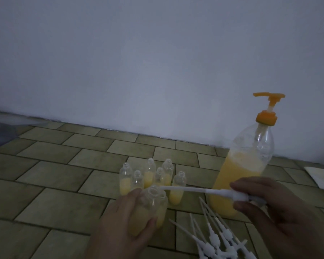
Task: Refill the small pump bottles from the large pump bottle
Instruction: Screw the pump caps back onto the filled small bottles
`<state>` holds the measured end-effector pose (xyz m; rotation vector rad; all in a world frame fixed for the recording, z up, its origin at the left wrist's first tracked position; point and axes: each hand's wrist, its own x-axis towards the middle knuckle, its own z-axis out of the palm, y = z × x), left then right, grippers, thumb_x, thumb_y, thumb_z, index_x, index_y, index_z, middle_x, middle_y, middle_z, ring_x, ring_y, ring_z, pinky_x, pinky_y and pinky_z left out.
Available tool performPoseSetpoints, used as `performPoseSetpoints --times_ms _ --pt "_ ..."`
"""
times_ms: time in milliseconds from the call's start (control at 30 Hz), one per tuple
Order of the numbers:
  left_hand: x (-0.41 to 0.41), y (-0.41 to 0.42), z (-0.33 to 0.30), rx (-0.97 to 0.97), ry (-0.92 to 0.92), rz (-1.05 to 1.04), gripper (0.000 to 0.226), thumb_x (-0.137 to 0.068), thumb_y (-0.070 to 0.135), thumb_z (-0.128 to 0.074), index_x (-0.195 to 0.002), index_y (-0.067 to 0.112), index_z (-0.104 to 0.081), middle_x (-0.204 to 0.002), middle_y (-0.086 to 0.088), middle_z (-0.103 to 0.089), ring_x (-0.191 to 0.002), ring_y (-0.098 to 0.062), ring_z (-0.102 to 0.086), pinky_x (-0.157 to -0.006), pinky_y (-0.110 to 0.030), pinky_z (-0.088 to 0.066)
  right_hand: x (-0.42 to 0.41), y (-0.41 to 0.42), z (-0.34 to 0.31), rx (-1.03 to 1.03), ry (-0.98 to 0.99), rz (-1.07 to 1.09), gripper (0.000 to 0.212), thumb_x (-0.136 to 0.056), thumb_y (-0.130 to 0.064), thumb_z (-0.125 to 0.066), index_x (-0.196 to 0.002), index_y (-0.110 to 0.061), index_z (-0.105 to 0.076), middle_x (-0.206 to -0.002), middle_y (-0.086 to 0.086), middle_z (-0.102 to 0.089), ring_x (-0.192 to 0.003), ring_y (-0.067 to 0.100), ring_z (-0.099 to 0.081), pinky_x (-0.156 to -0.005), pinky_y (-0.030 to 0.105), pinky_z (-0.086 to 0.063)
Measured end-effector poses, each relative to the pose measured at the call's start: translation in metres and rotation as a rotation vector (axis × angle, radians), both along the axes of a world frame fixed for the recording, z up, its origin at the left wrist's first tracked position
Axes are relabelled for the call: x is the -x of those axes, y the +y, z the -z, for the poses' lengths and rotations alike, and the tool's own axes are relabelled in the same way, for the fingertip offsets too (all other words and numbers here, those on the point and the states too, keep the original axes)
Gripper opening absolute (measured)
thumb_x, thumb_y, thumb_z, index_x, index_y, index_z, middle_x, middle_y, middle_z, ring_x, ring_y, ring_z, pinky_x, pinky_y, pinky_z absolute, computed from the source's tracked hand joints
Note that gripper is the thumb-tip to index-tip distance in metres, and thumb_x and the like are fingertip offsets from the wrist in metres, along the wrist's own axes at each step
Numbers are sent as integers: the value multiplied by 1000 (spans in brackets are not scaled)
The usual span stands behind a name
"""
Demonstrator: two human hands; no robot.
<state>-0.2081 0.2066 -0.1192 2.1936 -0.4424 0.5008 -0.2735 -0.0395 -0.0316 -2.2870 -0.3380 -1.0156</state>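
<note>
A floor of dull greenish rectangular tiles carries a cluster of small clear plastic bottles holding yellow liquid at lower centre, a large clear bottle with an orange pump at right, and loose white pump tubes at lower right.

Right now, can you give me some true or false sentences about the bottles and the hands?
1. The left hand grips a small bottle. True.
2. The right hand is empty. False: it pinches a white pump with its tube, whose tip sits at the gripped bottle's mouth.
3. The large pump bottle is full to the top. False: yellow liquid fills only its lower part.
4. More white pumps lie on the tiled floor. True.
5. The large bottle's pump head is blue. False: it is orange.
</note>
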Motion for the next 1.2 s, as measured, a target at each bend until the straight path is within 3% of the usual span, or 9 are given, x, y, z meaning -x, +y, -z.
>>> performPoseSetpoints --times_ms 133,300,400,533,633,733,800,933,1200 --pt "-2 0 -13 -57 -100 -14 55 -65 60 -53 -116 39 -49 -111 48 -42 -84 7 -50 -58 -2 -41 -3 -3 -21 71 -38 -25 23 -80 -43 -56 -100 -36 -64 -105 -24 -61 -90 -5 -59 -68 11 -45" --pt "-4 1 -23 -68 -170 70 50 -67 56 -55 -113 35 -52 -93 25 -56 -80 4 -52 -59 -14 -46 -10 -2 -39 232 78 -100 21 -80 -40 -53 -99 -40 -62 -103 -27 -60 -98 -8 -57 -80 2 -40" --pt "-8 2 -31 -185 -145 130 50 -70 59 -52 -115 38 -51 -101 26 -50 -78 2 -56 -52 -5 -36 -20 3 -66 333 146 -132 22 -81 -38 -53 -99 -38 -65 -100 -26 -61 -95 -8 -57 -79 2 -40" --pt "-11 -9 -50 -63 -91 273 53 -70 69 -52 -120 53 -44 -118 31 -44 -103 12 -49 -67 0 -43 -38 30 -97 474 365 -235 27 -75 -54 -54 -97 -42 -66 -86 -22 -65 -83 -5 -60 -68 9 -47" --pt "-8 -23 -66 245 109 428 52 -65 78 -52 -114 62 -46 -118 28 -54 -107 6 -54 -77 -5 -45 -53 48 -101 200 403 -237 46 -59 -68 -61 -91 -36 -68 -73 -13 -68 -62 0 -61 -53 15 -47" --pt "-5 -29 -76 594 315 503 64 -49 79 -65 -108 54 -61 -104 14 -68 -93 -1 -65 -71 -14 -51 -61 41 -102 -372 578 -359 61 -68 -73 -50 -95 -23 -71 -87 -2 -73 -82 12 -68 -77 28 -54" --pt "-5 -30 -82 748 424 548 70 -44 73 -74 -102 35 -70 -89 2 -71 -76 -8 -68 -62 -19 -53 -61 38 -97 -741 611 -551 46 -78 -44 -49 -110 -14 -65 -99 10 -72 -98 24 -67 -88 35 -54" --pt "-7 -35 -92 883 489 619 46 -57 48 -71 -91 18 -73 -81 -9 -69 -61 -17 -61 -55 -25 -51 -68 50 -75 -822 457 -629 45 -66 -3 -64 -110 -10 -63 -92 7 -72 -91 17 -68 -83 27 -54" --pt "-12 -48 -94 883 502 629 49 -66 48 -59 -91 7 -69 -79 -12 -67 -57 -20 -58 -51 -26 -48 -74 57 -81 -968 452 -639 52 -60 -4 -68 -112 -7 -61 -80 7 -71 -81 18 -69 -75 26 -55"
